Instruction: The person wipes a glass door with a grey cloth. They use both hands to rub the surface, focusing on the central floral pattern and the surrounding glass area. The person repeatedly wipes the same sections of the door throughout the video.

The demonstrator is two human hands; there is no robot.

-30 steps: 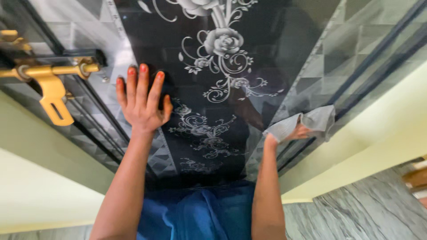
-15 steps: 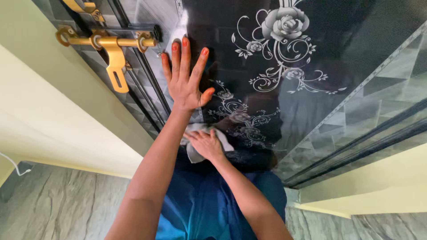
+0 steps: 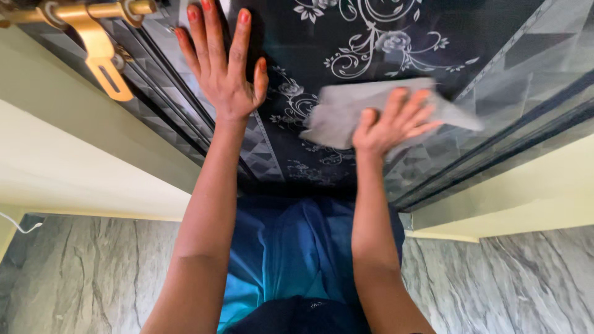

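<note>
Under my right hand [image 3: 393,124] a grey cloth [image 3: 346,111] is pinned flat by spread fingers against the glossy black door panel [image 3: 433,31] with its white rose pattern. Left of the cloth, my left hand [image 3: 224,74] lies open and empty, palm braced on the same panel. Beyond it hangs a brass latch [image 3: 99,46]. I judge the loose cloth edge could slip free on that slick surface.

Door panel [image 3: 346,25] open right; latch [image 3: 93,34] blocks left.
</note>
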